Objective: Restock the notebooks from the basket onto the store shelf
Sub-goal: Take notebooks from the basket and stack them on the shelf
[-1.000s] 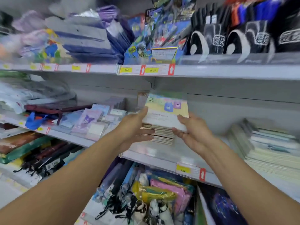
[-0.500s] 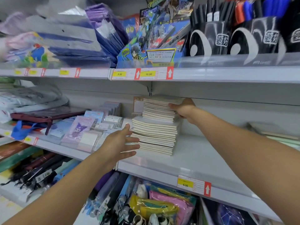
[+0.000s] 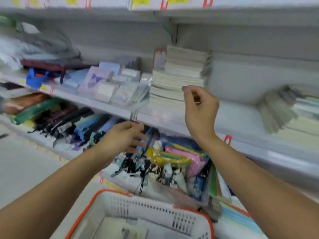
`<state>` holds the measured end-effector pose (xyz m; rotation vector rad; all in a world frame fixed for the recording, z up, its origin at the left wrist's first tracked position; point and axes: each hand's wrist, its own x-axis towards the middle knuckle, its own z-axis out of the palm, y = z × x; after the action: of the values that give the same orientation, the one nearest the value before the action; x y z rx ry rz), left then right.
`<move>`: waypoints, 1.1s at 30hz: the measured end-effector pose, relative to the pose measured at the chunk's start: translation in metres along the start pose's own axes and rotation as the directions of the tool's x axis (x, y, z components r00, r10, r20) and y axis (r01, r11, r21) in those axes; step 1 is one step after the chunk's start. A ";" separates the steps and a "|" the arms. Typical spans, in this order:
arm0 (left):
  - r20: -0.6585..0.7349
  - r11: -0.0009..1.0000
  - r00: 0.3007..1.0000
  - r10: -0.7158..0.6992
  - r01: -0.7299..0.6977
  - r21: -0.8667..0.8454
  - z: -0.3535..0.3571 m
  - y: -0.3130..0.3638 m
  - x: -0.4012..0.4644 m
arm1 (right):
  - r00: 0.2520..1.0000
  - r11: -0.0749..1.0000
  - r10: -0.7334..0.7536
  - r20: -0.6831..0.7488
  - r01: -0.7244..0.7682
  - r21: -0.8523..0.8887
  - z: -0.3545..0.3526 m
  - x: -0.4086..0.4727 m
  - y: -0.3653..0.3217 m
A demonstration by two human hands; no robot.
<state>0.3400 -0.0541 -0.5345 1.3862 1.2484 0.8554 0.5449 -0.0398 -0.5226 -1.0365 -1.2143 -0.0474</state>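
Cream-edged notebooks (image 3: 179, 78) sit stacked on shelf (image 3: 172, 121); both hands loose, holding nothing.

Both hands are off the tall stack of pale, thin notebooks (image 3: 179, 78), which now stands alone on the grey metal shelf (image 3: 238, 116); the right hand (image 3: 200, 109) hangs loosely curled before it; the left hand (image 3: 126, 138) has dropped below the shelf edge, fingers spread; the view tilts down, bringing a white plastic basket with an orange rim (image 3: 146, 209) into sight.
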 end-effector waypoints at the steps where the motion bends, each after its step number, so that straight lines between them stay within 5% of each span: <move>1: 0.034 0.991 0.999 -0.020 0.015 0.129 -0.001 -0.023 -0.011 | 0.978 1.000 -0.002 0.207 0.001 0.006 0.001 -0.054 0.001; 2: 0.094 0.960 0.994 -0.048 0.020 0.279 -0.003 -0.047 -0.022 | 0.881 0.999 0.041 0.471 -0.026 -0.038 0.001 -0.107 0.011; 3: 0.161 0.904 0.982 -0.096 0.019 0.426 -0.005 -0.072 -0.034 | 0.654 0.987 0.148 0.741 -0.055 -0.149 -0.001 -0.156 0.024; 4: 0.218 0.830 0.963 -0.158 0.010 0.557 -0.008 -0.095 -0.044 | 0.309 0.942 0.327 0.893 -0.035 -0.333 -0.004 -0.199 0.044; 5: 0.268 0.747 0.934 -0.237 -0.001 0.665 -0.010 -0.114 -0.054 | -0.019 0.859 0.512 0.859 0.047 -0.511 -0.011 -0.237 0.070; 6: 0.311 0.654 0.894 -0.322 -0.027 0.756 -0.013 -0.129 -0.063 | -0.216 0.771 0.635 0.742 0.125 -0.624 -0.023 -0.270 0.093; 7: 0.340 0.543 0.853 -0.395 -0.082 0.836 -0.015 -0.137 -0.069 | -0.280 0.706 0.702 0.655 0.152 -0.692 -0.035 -0.294 0.114; 9: 0.358 0.340 0.817 -0.451 -0.213 0.916 -0.017 -0.142 -0.075 | -0.276 0.628 0.768 0.578 0.149 -0.764 -0.062 -0.332 0.143; 10: 0.365 0.316 0.823 -0.435 -0.240 0.918 -0.015 -0.140 -0.076 | -0.280 0.614 0.779 0.561 0.160 -0.772 -0.073 -0.347 0.152; 15: 0.429 0.434 0.826 -0.366 -0.257 0.864 -0.011 -0.134 -0.079 | -0.098 0.557 0.830 0.550 0.213 -0.803 -0.091 -0.397 0.170; 21: 0.383 0.255 0.786 -0.486 -0.292 0.922 -0.019 -0.136 -0.076 | 0.055 0.522 0.827 0.559 0.291 -0.802 -0.089 -0.380 0.175; 24: 0.376 0.266 0.800 -0.469 -0.278 0.923 -0.019 -0.137 -0.073 | -0.025 0.549 0.826 0.564 0.266 -0.792 -0.077 -0.346 0.170; 26: 0.346 0.258 0.823 -0.450 -0.252 0.933 -0.017 -0.137 -0.070 | -0.207 0.671 0.741 0.639 0.182 -0.719 -0.062 -0.302 0.153; 28: 0.314 0.247 0.845 -0.432 -0.224 0.943 -0.012 -0.138 -0.067 | -0.265 0.773 0.624 0.735 0.071 -0.631 -0.043 -0.254 0.121; 30: 0.304 0.366 0.825 -0.476 -0.128 0.922 -0.008 -0.137 -0.069 | -0.175 0.797 0.533 0.828 -0.223 -0.561 -0.024 -0.222 0.089; 33: 0.354 0.594 0.793 -0.496 0.012 0.804 -0.009 -0.133 -0.071 | 0.074 0.669 0.447 0.891 -0.689 -0.279 0.004 -0.209 0.060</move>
<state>0.2859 -0.1315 -0.6529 1.8568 1.3460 -0.4100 0.4889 -0.1026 -0.7231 -1.3165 -1.6314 1.5586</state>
